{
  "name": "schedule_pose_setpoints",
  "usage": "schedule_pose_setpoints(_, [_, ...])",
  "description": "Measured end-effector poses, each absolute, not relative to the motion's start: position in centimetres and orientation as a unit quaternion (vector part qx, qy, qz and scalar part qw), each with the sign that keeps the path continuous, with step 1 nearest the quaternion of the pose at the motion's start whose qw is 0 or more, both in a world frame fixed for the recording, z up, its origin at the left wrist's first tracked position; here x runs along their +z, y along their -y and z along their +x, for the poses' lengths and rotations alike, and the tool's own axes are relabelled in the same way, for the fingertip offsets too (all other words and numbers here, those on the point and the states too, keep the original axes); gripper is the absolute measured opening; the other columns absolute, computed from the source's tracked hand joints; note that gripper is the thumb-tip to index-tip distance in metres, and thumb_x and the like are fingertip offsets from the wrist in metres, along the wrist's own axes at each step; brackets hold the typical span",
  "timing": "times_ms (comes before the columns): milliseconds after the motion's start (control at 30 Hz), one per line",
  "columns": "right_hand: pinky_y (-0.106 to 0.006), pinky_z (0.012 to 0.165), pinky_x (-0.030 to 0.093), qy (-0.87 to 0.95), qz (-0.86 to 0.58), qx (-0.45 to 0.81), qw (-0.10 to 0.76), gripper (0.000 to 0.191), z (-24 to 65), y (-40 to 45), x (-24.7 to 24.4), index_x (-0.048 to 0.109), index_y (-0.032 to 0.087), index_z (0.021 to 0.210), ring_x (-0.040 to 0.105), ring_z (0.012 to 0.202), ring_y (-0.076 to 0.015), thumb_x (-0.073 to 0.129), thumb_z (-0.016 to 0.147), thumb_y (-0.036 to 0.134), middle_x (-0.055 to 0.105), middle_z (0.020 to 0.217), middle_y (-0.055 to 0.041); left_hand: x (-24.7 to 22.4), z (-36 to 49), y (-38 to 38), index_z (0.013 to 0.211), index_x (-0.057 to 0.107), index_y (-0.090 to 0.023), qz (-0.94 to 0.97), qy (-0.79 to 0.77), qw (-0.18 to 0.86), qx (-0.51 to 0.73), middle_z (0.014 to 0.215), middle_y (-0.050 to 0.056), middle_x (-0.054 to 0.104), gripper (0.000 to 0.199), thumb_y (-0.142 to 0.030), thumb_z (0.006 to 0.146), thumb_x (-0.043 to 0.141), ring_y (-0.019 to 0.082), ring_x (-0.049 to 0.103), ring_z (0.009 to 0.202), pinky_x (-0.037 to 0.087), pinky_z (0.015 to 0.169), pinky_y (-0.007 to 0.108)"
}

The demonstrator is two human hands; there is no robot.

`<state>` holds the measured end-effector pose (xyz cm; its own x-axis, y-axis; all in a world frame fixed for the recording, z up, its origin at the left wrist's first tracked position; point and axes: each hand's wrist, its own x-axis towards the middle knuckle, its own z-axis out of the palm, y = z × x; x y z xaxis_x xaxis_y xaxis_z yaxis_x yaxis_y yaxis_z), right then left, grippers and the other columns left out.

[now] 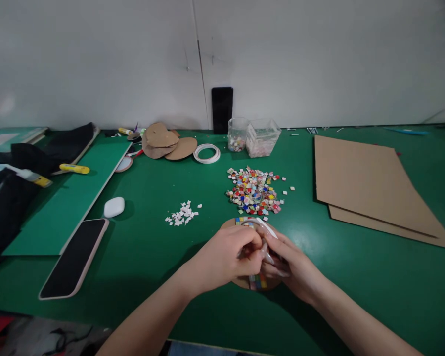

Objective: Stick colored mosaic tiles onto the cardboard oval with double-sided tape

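A round cardboard disc (240,282) lies on the green table, with rows of coloured mosaic tiles (257,282) on it. Above it, my right hand (287,254) is closed around a white strip (267,227) that curves over the disc. My left hand (241,249) is pinched against the strip beside the right fingers; what lies between its fingertips is too small to make out. Both hands hide the middle of the disc. Just beyond the disc is a pile of coloured tiles (254,190). White paper pieces (182,214) are scattered to the left.
Cardboard sheets (359,173) lie at the right. Behind the pile stand two clear containers (263,141) and an upright phone (222,110). A white tape roll (206,154) is near cardboard cutouts (159,138). Another phone (74,259) and a white case (114,207) lie left.
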<state>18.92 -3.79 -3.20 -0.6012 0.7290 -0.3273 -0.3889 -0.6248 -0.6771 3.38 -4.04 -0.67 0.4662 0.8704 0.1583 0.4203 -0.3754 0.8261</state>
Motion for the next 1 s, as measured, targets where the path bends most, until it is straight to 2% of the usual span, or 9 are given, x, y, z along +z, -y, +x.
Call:
schedule_pose_setpoints(267, [-0.014,0.034,0.013,0.273,-0.353,0.835,0.323,0.025,18.95,3.86,-3.24,0.054,0.016,0.083,0.017,0.038,-0.0015,0.061,0.078,0.039,0.038,0.051,0.0077,-0.15,3.48,4.21,0.066,0.046,-0.017,0.747,-0.43,0.428,0.273,0.064,-0.005,0.046,0.011,-0.013,0.068,0.057,0.006,0.043,0.056,0.037,0.051,0.016])
schedule_pose_setpoints(533, [-0.014,0.033,0.009,0.307,-0.289,0.844,0.332,0.022,19.12,3.85,-3.34,0.053,0.016,0.08,0.012,0.036,-0.0022,0.053,0.084,0.038,0.027,0.044,0.0104,0.06,3.53,4.25,0.066,0.048,-0.016,0.747,-0.438,0.417,0.276,0.061,-0.005,0.043,0.007,-0.013,0.072,0.051,0.006,0.04,0.055,0.034,0.05,0.016])
schedule_pose_setpoints(800, [-0.014,0.034,0.009,0.315,-0.3,0.835,0.337,0.025,19.07,3.68,-3.28,0.048,0.016,0.072,0.013,0.037,-0.0022,0.055,0.083,0.038,0.028,0.045,0.0099,-0.01,3.4,4.16,0.067,0.049,-0.016,0.755,-0.431,0.411,0.272,0.059,-0.005,0.042,0.007,-0.01,0.07,0.048,0.007,0.039,0.055,0.033,0.051,0.017])
schedule_pose_setpoints(1000, [-0.013,0.035,0.01,0.298,-0.336,0.83,0.332,0.026,19.14,3.95,-3.28,0.051,0.016,0.078,0.01,0.039,-0.002,0.06,0.079,0.041,0.026,0.046,0.0109,-0.27,3.37,4.1,0.065,0.045,-0.017,0.76,-0.423,0.407,0.28,0.058,-0.006,0.04,0.009,-0.009,0.069,0.048,0.007,0.037,0.054,0.033,0.052,0.018])
